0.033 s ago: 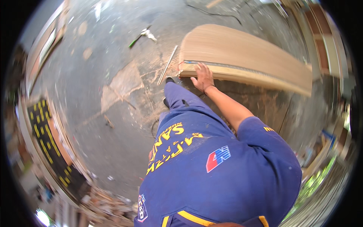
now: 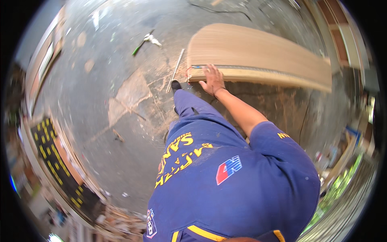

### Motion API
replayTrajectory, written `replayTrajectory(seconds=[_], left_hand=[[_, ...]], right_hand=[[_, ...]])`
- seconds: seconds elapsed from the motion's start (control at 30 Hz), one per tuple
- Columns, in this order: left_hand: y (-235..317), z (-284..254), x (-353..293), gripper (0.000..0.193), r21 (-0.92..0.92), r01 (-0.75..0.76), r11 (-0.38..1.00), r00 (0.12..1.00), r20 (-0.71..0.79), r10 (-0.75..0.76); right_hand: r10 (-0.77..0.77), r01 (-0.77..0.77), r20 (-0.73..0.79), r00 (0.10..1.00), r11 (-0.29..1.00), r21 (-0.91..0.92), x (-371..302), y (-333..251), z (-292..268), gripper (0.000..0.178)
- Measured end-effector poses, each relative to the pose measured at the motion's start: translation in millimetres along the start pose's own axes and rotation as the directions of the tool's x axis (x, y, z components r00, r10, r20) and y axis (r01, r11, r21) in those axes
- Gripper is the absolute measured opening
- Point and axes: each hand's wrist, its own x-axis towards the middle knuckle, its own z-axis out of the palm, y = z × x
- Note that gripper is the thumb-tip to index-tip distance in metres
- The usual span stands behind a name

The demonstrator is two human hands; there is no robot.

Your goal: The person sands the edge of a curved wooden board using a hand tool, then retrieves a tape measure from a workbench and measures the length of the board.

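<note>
My right hand [image 2: 213, 80] rests on the near edge of a large wooden panel [image 2: 250, 48], close to the panel's left end. Its fingers lie stretched out over the edge, the thumb pointing apart to the left, and nothing is gripped. The panel has a rounded far left corner and a thick pale side. Along its near edge runs a thin dark strip [image 2: 258, 72], partly covered by my fingers. Something thin and red, perhaps a wire [image 2: 188, 71], shows at the left end. My left hand is out of view.
On the grey floor [image 2: 105, 64] lie a pale straight rod [image 2: 175, 70], a green-handled tool [image 2: 136, 51] beside a white crumpled thing [image 2: 152, 39], and a dark cable [image 2: 225, 11]. A black board with yellow marks [image 2: 52, 155] stands left, above wood scraps [image 2: 121, 220]. Shelving [image 2: 340, 36] is far right.
The whole view has shifted slightly, so the panel and floor things sit a little further left. My right hand keeps its place on the panel's edge.
</note>
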Motion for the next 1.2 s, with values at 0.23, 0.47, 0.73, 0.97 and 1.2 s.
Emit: replayTrajectory(seconds=[0.23, 0.47, 0.73, 0.97, 1.2], left_hand=[[149, -45, 92, 0.053, 0.396, -0.140, 0.908, 0.981, 0.177, 0.074], [259, -48, 162, 0.048, 0.402, -0.157, 0.902, 0.966, 0.252, 0.056], [278, -56, 240, 0.036, 0.423, -0.351, 0.835, 0.936, 0.167, 0.309], [359, -49, 270, 0.040, 0.463, -0.293, 0.836, 0.955, 0.182, 0.233], [456, -39, 357, 0.034, 0.230, -0.298, 0.927, 0.922, 0.322, 0.216]], right_hand=[[0.145, -0.146, -0.014, 0.989, 0.987, -0.068, 13, -3, 7, 0.067], [0.172, -0.172, -0.013, 0.985, 0.985, -0.005, 17, -4, 4, 0.062], [0.228, -0.225, 0.047, 0.973, 0.973, -0.054, 24, -18, -1, 0.062], [0.297, -0.284, 0.092, 0.951, 0.950, -0.127, 29, -32, -3, 0.064], [0.590, -0.531, 0.297, 0.751, 0.806, -0.260, 54, -46, -2, 0.059]])
